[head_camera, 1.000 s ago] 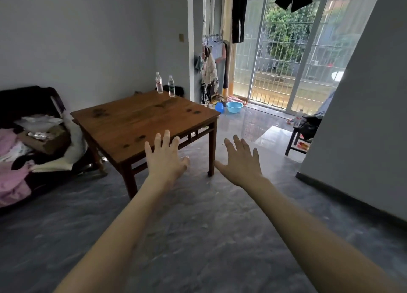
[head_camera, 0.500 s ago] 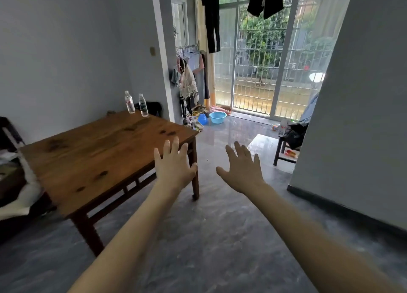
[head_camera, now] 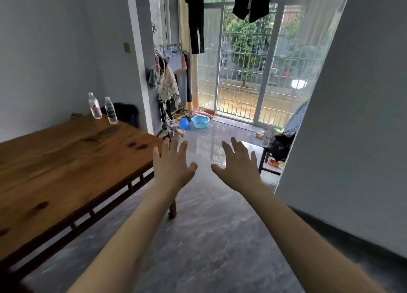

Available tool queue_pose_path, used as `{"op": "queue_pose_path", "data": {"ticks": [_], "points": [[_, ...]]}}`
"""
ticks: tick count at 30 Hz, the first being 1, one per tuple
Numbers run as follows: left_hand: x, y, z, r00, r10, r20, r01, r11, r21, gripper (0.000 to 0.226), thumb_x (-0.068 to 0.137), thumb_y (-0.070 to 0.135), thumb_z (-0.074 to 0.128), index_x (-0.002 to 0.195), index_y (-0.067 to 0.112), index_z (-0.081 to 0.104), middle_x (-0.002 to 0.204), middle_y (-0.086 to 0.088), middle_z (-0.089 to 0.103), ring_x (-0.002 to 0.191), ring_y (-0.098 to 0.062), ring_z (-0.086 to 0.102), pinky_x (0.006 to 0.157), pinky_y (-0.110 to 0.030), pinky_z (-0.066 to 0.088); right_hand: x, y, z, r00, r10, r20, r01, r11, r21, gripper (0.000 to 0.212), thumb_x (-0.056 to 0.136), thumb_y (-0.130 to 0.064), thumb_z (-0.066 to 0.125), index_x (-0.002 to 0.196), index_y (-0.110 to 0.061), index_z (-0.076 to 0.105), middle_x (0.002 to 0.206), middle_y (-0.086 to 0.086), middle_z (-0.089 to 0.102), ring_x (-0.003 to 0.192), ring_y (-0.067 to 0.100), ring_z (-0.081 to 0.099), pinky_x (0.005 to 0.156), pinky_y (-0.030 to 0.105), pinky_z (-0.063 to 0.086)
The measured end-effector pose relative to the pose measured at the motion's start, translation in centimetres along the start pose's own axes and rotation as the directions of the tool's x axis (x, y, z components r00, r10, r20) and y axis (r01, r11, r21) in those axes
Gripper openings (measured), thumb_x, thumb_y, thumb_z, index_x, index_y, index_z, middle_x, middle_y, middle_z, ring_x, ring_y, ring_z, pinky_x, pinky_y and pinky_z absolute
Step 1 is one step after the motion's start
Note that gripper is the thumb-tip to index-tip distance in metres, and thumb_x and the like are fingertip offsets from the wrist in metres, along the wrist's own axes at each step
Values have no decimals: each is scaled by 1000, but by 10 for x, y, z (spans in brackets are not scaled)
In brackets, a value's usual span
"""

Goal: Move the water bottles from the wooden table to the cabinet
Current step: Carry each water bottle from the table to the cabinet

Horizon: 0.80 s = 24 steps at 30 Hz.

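Note:
Two clear water bottles stand upright at the far corner of the wooden table (head_camera: 66, 165): one with a red label (head_camera: 95, 106) and one with a dark label (head_camera: 110, 110) just right of it. My left hand (head_camera: 172, 166) is stretched out in front of me over the table's near right corner, fingers spread and holding nothing. My right hand (head_camera: 239, 167) is held out beside it over the floor, also spread and holding nothing. Both hands are well short of the bottles. No cabinet is in view.
A grey wall (head_camera: 352, 138) juts in on the right. Beyond are a blue basin (head_camera: 200, 122), shoes, hanging clothes (head_camera: 169, 81) and a barred glass door (head_camera: 246, 72). A small dark stool (head_camera: 273, 160) with clutter stands by the wall. Grey tiled floor lies ahead.
The view has moved forward and swung right: the table has slid to the left and nearer, and the sofa with clothes has left the view. Both hands stay spread and hold nothing.

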<state>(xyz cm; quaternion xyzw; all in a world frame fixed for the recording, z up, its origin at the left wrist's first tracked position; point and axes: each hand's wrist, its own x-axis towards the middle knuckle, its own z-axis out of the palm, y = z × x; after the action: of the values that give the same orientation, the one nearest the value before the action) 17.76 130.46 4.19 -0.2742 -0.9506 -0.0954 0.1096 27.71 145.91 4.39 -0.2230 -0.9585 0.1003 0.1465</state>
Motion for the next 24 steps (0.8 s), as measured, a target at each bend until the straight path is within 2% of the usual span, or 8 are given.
{"op": "queue_pose_path", "data": {"ticks": [9, 13, 24], "points": [[160, -15, 43, 999, 41, -20, -42, 999, -27, 73, 98, 58, 49, 160, 28, 24, 173, -3, -1, 159, -31, 6, 123, -57, 14, 153, -2, 48, 998, 57, 13, -57, 998, -3, 75, 92, -61, 48, 154, -29, 21, 166, 2, 6, 152, 25, 7, 120, 55, 7], [222, -21, 57, 997, 65, -52, -67, 997, -41, 71, 98, 57, 50, 158, 28, 28, 173, -3, 1, 159, -31, 7, 124, -57, 13, 216, 1, 60, 996, 86, -34, -86, 996, 7, 73, 92, -61, 47, 153, -29, 23, 166, 2, 9, 152, 25, 9, 119, 56, 9], [339, -47, 111, 1000, 28, 13, -28, 1000, -6, 72, 98, 58, 47, 159, 27, 25, 173, -3, 3, 159, -30, 6, 124, -55, 12, 344, 10, 103, 999, 34, 18, -34, 999, -1, 71, 94, -57, 47, 154, -27, 23, 166, 3, 10, 152, 25, 10, 120, 54, 11]]}}
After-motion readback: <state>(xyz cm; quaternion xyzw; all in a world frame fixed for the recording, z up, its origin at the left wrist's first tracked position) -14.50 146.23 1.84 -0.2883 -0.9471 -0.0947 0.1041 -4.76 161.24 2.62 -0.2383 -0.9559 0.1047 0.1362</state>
